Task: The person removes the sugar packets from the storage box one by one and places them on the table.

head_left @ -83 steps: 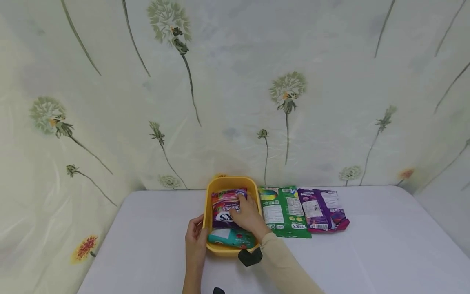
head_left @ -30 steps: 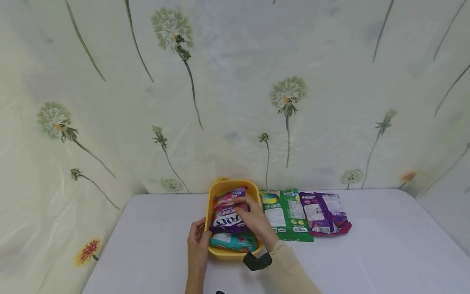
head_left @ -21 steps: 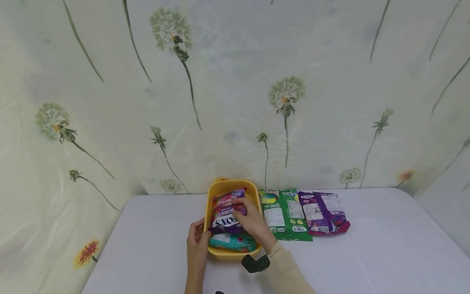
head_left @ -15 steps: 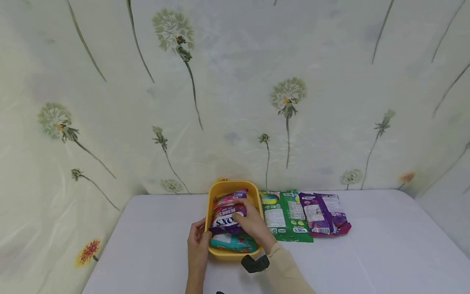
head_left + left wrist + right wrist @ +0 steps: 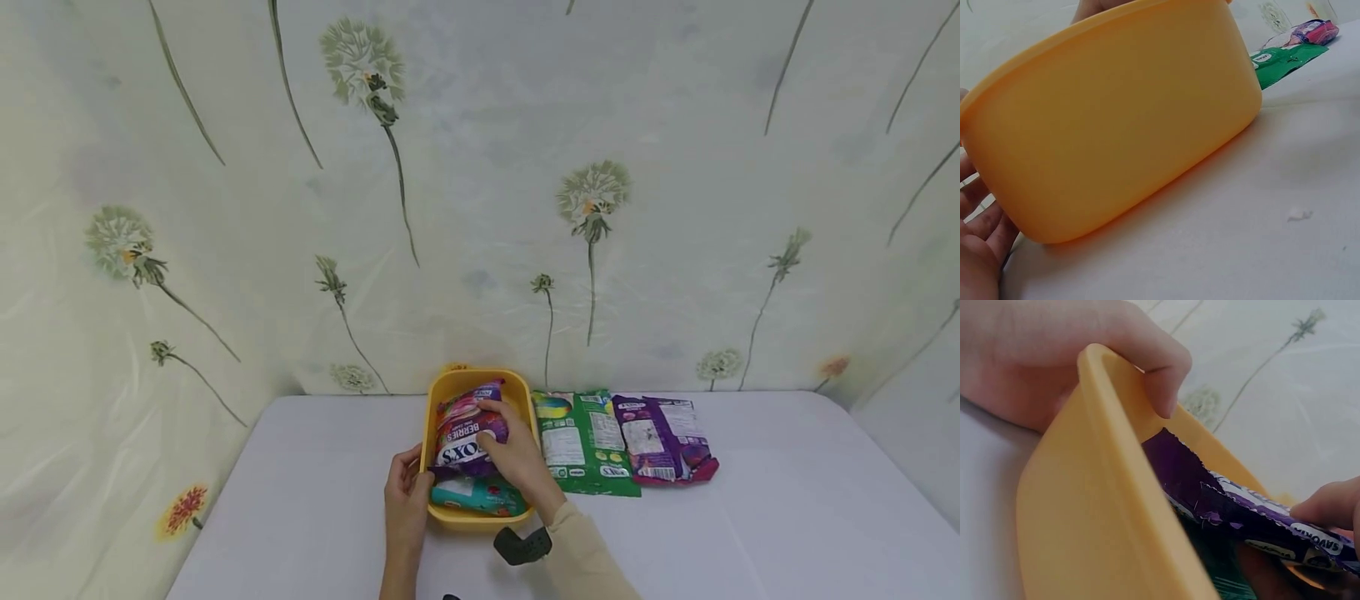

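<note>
A yellow plastic tub [image 5: 480, 524] stands on the table. My left hand [image 5: 407, 500] grips its left wall; in the right wrist view the left thumb [image 5: 1163, 394] hooks over the rim, and in the left wrist view the left fingers [image 5: 988, 222] lie along the outside. Inside the tub, my right hand [image 5: 517, 454] holds a purple candy bag [image 5: 459, 440] marked "Berries" and Fox's, tilted. The right thumb [image 5: 1329, 503] lies on top and fingers show underneath. A teal packet [image 5: 480, 497] lies at the tub's near end, partly covered by the purple bag.
Right of the tub, a green Fox's bag [image 5: 588, 442] lies flat. Beside it is another purple bag [image 5: 663, 437] with a crumpled pink end. A flower-printed sheet [image 5: 480, 208] hangs behind the white table [image 5: 322, 500]. A small white scrap [image 5: 1299, 214] lies near the tub.
Since the earliest frame, the right hand has tilted the purple bag and turned it slightly within the tub. The left hand keeps its hold. The head view has shifted slightly.
</note>
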Motion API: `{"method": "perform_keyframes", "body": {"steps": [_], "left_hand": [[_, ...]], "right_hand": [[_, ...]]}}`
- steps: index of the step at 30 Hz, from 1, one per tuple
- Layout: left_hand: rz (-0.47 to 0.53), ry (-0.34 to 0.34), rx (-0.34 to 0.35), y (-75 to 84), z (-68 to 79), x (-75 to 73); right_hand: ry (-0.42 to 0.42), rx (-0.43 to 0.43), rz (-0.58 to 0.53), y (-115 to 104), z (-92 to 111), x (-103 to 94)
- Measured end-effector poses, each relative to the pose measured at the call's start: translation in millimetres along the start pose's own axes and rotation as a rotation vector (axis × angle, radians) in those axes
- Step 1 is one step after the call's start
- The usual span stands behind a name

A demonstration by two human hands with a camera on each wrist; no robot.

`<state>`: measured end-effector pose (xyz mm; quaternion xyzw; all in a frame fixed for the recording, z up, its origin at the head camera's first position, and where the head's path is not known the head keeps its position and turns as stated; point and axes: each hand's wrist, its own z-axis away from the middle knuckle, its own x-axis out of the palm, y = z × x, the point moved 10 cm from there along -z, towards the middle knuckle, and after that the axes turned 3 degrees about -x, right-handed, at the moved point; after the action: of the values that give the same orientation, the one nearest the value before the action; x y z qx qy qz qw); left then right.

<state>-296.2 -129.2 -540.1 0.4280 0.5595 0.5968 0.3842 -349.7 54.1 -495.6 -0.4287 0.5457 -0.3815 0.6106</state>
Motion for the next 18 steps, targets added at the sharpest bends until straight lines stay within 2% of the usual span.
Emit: {"method": "perform_keyframes", "body": {"steps": [4, 11, 18], "left_hand": [[0.006, 0.018, 0.022, 1.4, -0.6, -0.5], [-0.007, 0.023, 0.004, 1.4, 0.2, 0.2], [-0.013, 0.035, 0.021, 2.9, 1.0, -0.6]], "right_hand": [[0.010, -0.006, 0.005, -0.7, 1.7, -1.3], [0.041, -0.035, 0.015, -2.0, 4.2, -6.2], [0.041, -0.046, 0.001, -4.2, 8.2, -7.9]]}}
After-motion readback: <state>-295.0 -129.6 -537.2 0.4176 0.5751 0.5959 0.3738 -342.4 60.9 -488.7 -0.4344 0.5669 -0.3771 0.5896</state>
